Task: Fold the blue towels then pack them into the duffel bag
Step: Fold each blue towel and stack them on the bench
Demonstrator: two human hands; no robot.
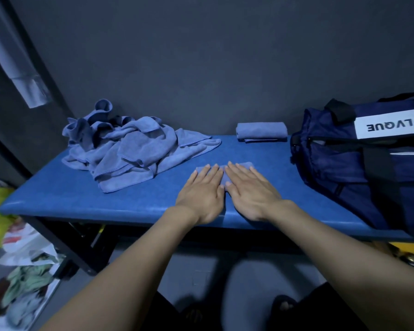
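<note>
i have both hands, left hand [202, 193] and right hand [250, 191], flat with straight fingers pressing a folded towel [224, 174] on the desk [153, 201], left of the duffel bag [359, 168]; crumpled towels [129, 149] lie farther left.

Dark grey wall [201, 56], blue bench [81, 194]

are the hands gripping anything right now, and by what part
Nothing is gripped. The left hand and right hand lie flat, fingers straight, pressing on top of the folded towel on the bench.
</note>
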